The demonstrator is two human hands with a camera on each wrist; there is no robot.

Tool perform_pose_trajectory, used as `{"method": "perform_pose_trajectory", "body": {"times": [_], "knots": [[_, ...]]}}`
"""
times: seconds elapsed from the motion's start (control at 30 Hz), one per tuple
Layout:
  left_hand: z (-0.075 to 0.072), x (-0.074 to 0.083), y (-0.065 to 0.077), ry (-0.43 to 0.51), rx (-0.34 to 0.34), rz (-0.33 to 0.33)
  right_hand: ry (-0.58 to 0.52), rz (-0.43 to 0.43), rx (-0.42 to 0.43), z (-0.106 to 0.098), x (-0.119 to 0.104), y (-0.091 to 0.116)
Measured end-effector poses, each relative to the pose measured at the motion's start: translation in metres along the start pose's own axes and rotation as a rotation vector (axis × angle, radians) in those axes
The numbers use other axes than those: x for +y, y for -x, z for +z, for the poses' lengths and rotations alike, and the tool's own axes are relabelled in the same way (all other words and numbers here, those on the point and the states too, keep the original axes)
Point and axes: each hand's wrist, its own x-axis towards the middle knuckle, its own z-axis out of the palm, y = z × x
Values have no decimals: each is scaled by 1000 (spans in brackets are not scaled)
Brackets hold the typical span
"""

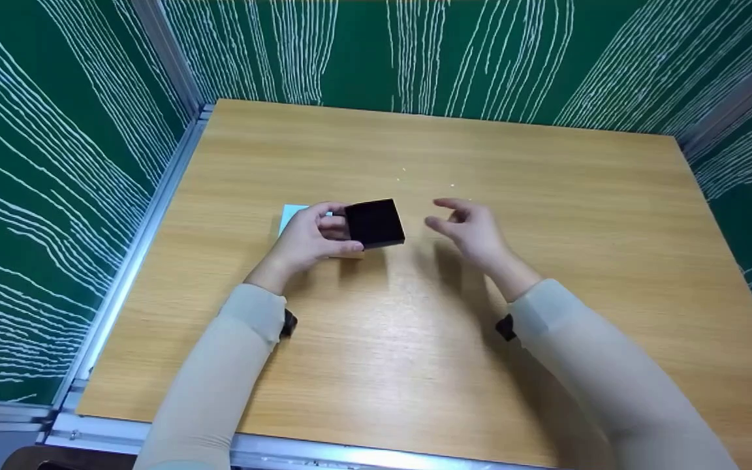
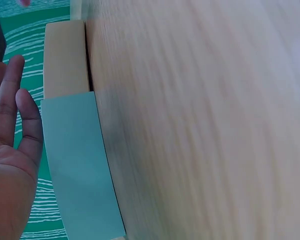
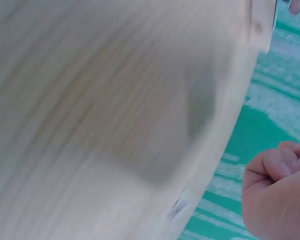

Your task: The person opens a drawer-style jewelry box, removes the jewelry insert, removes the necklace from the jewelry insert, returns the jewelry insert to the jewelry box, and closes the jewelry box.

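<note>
My left hand (image 1: 304, 238) grips a flat, square black box-like piece (image 1: 376, 223) by its left side, thumb along the near edge. This piece is tilted and held above the tabletop; its inner detail is too dark to make out. Below and behind the left hand lies a box, light blue (image 1: 290, 214) at one end and tan (image 2: 65, 60) at the other, mostly covered by the hand in the head view. To the right, apart from the black piece, my right hand (image 1: 474, 232) hovers with loosely bent fingers and holds nothing.
A wooden table (image 1: 546, 196) spans the work area. Several tiny white specks (image 1: 452, 185) lie beyond the hands. Green panels with white wavy lines (image 1: 363, 59) stand behind and at the sides, and a metal rail (image 1: 128, 241) runs along the left edge.
</note>
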Motion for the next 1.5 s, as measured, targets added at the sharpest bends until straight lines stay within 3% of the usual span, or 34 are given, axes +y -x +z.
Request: {"method": "perform_pose_trajectory", "body": {"times": [0.2, 0.33, 0.5, 0.7, 1.07, 1.33, 1.5], "knots": [[-1, 0, 1, 17, -16, 17, -33, -108, -177, 17, -12, 4], [-1, 0, 2, 43, -41, 26, -16, -126, -293, 23, -15, 2], [1, -1, 1, 38, -62, 40, -3, -114, -359, 26, -14, -1], [-1, -1, 2, -15, -74, 28, 5, -85, -384, 25, -13, -5], [-7, -3, 2, -95, -70, 84, 31, -162, -366, 31, -17, -10], [-11, -3, 4, -175, -54, 54, 26, -175, -353, 33, -15, -12], [-14, -1, 4, -172, -47, 38, 19, -177, -341, 34, -13, -13]]}}
